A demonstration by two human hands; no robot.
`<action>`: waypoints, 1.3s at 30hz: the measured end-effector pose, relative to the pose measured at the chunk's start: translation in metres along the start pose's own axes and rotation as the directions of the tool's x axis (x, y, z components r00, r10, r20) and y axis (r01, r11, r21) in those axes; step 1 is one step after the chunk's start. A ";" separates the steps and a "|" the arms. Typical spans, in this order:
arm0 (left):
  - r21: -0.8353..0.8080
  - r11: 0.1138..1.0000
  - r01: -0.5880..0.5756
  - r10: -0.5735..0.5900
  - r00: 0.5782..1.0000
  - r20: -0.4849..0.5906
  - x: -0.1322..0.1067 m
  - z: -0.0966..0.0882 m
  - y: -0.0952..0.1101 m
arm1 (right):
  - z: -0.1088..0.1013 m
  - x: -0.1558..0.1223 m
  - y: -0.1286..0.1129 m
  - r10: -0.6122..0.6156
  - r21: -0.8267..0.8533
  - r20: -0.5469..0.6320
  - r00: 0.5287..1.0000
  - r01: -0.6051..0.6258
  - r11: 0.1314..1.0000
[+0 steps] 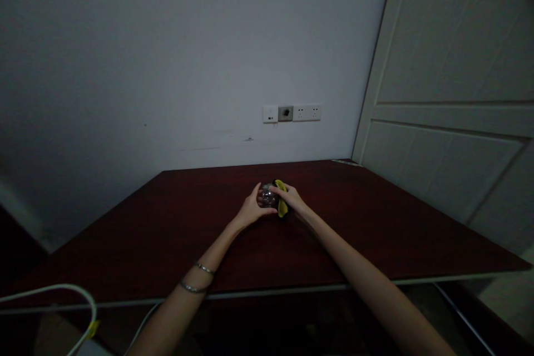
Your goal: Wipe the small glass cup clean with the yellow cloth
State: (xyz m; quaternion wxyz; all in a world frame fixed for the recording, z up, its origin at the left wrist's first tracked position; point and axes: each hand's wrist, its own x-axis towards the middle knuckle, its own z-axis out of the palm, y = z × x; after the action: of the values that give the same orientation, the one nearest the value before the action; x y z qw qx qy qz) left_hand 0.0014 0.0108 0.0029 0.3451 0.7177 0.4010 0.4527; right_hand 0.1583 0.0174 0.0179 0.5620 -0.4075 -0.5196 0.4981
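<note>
Both of my arms reach out over a dark red-brown table [167, 222]. My left hand [250, 208] is curled around a small clear glass object [269, 196] near the middle of the table. My right hand [292, 198] grips a yellow cloth [282, 207] pressed against the right side of the glass. The two hands meet around the glass, which is partly hidden by the fingers. Two thin bracelets [196, 278] sit on my left forearm.
A white wall stands behind the table with a row of sockets [292, 113]. A pale panelled door [450, 111] is on the right. A white cable [62, 295] loops below the table's near left edge.
</note>
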 end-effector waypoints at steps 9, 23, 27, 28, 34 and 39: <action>-0.023 0.999 -0.036 0.034 0.998 -0.054 0.003 0.004 -0.009 | -0.001 0.000 0.004 -0.048 -0.050 0.050 0.998 0.050 0.997; -0.188 0.982 -0.010 -0.005 0.996 -0.084 0.002 0.008 -0.008 | -0.007 -0.005 -0.002 -0.531 -0.219 0.184 0.827 0.561 0.798; -0.084 0.993 -0.086 0.079 0.994 -0.081 0.000 0.008 -0.010 | -0.007 0.000 0.001 -0.475 -0.212 0.120 0.872 0.490 0.846; -0.065 0.993 -0.103 0.098 0.992 -0.074 -0.001 0.008 -0.010 | -0.007 0.001 0.002 -0.450 -0.204 0.092 0.888 0.460 0.864; -0.013 0.990 -0.144 0.142 0.985 -0.096 -0.001 0.005 -0.008 | -0.005 -0.001 0.003 -0.464 -0.209 0.072 0.883 0.469 0.858; -0.036 0.994 -0.108 0.100 0.980 -0.172 0.000 0.005 -0.006 | 0.000 -0.015 -0.003 -0.584 -0.300 0.233 0.777 0.629 0.717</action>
State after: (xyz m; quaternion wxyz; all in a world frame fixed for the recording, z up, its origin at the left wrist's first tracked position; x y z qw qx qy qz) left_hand 0.0046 0.0121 -0.0038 0.3018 0.6885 0.3807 0.5385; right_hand 0.1590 0.0022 0.0184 0.5764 -0.2792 -0.7400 0.2054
